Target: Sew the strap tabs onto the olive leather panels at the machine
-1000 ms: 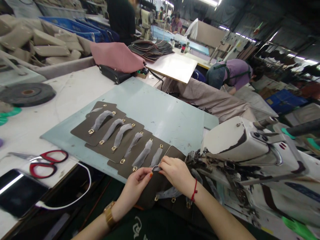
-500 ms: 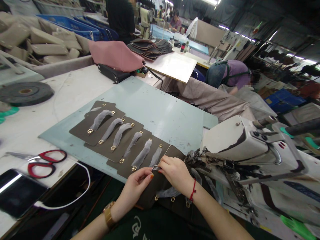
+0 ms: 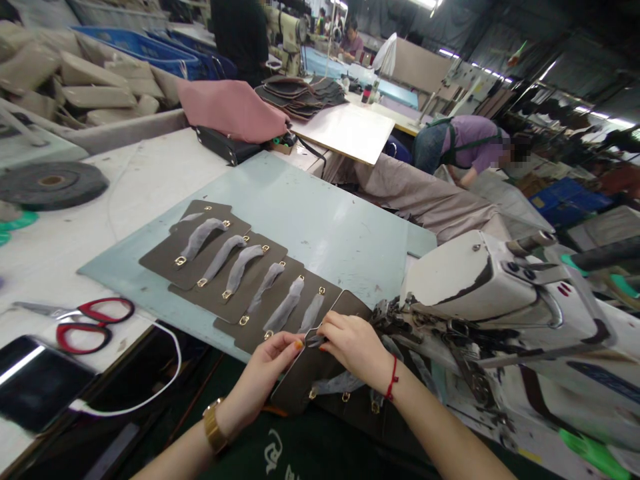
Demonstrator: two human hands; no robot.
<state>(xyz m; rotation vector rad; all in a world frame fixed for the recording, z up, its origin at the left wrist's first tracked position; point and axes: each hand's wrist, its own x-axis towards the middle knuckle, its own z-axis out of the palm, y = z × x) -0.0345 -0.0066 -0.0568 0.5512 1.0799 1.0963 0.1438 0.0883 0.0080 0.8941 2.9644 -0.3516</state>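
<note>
Left hand and right hand fingers pinch a tiny, unidentifiable metal piece over a brown leather panel; the white apron print is cut off.

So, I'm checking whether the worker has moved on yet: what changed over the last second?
Very little. The left hand drew slightly toward the person, and the brown leather piece under it now shows more of its near edge. Both hands kept pinching its top edge, the right hand beside the sewing machine. The laid-out panels and scissors stayed put.
</note>
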